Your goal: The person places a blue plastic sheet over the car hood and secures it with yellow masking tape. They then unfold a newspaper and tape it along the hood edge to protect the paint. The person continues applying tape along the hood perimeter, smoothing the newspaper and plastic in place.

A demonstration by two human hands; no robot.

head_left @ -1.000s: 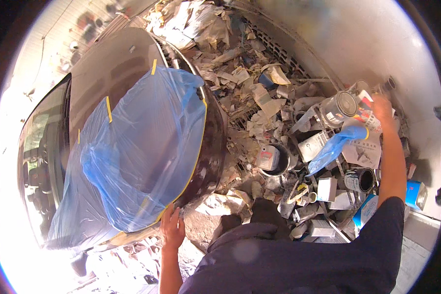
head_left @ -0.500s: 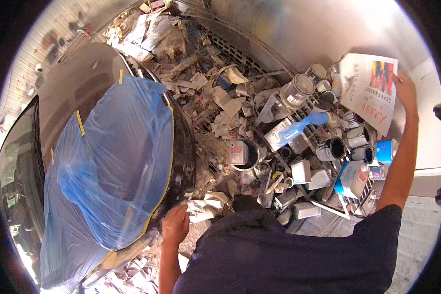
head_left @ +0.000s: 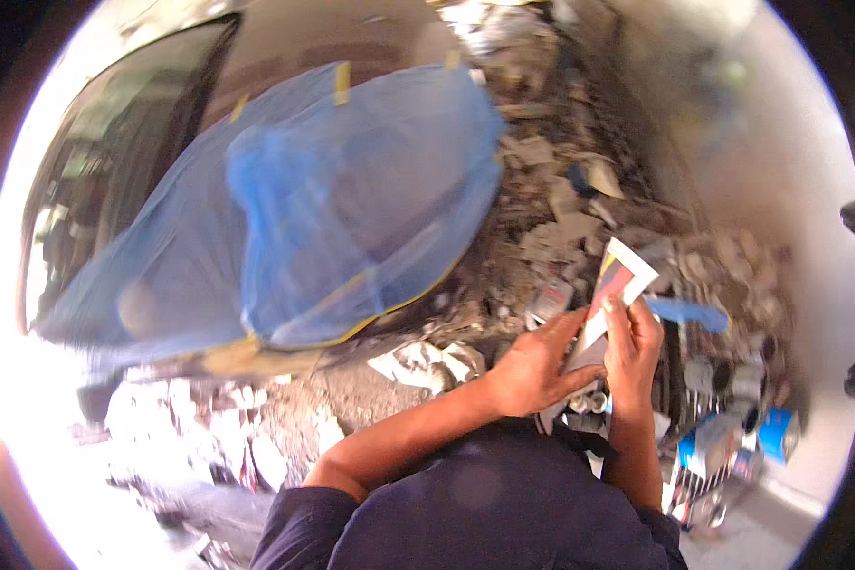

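In front of my body, both hands are on a sheet of printed paper (head_left: 627,269) that looks narrow, as if bent or seen partly edge-on; red, dark and yellow print shows on it. My right hand (head_left: 634,350) grips its right edge with thumb and fingers. From the other side my left hand (head_left: 534,369) holds the lower part, thumb toward the right hand. To the left, a car's body is draped with blue plastic film (head_left: 370,204), its lower edge bordered with yellow tape and its top fixed by short yellow strips (head_left: 342,84). Motion blurs much of the view.
Paper scraps and rubble (head_left: 556,204) cover the floor between the car and the pale wall (head_left: 779,142). A grey can (head_left: 549,301) stands beyond my left hand. A blue plastic piece (head_left: 689,313) and blue-and-white containers (head_left: 712,442) lie right, around a metal grate.
The sheet has come from the far right to the front of my body in my right hand. My left hand has moved right onto it. The view has turned toward the car.
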